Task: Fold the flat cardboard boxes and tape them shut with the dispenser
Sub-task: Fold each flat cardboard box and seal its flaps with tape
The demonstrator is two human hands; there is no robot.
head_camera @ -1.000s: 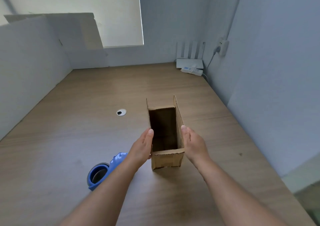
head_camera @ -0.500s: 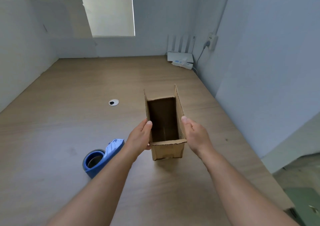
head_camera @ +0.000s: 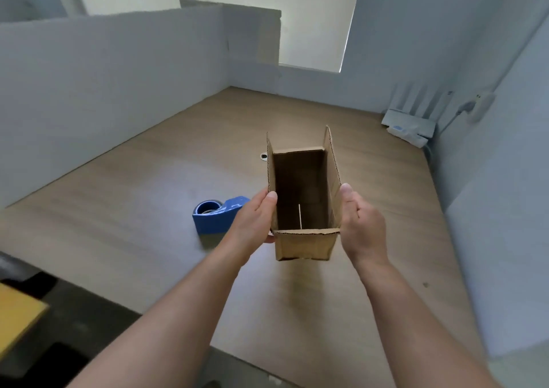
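holding the box (head_camera: 303, 245) between both hands, open end up, just above the table (head_camera: 148, 209). a soft shadow lies under its near bottom edge, so it reads as lifted or tipped, where half a second back it stood on the wood.

left hand (head_camera: 255, 221): thumb up along the left wall, one fingertip showing under the near corner, fingers clamped on the box. right hand (head_camera: 361, 224): thumb up the right wall, fingers curled toward it. most fingers are hidden, so i cannot tell how far they wrap.

other changes: the view has swung, so the dispenser (head_camera: 217, 216) now shows whole, on the table just beside the left wrist, not touching it. the hands were flatter against the sides a second ago and now carry the box.

inside, a thin pale line runs along the floor. likely light through the bottom seam, though it could be tape.

meaning for the task: the box is squared up but still open. two long top flaps stand up, unfolded. if that line is daylight, the bottom wants tape first. the dispenser is within easy reach, but one hand must let go.
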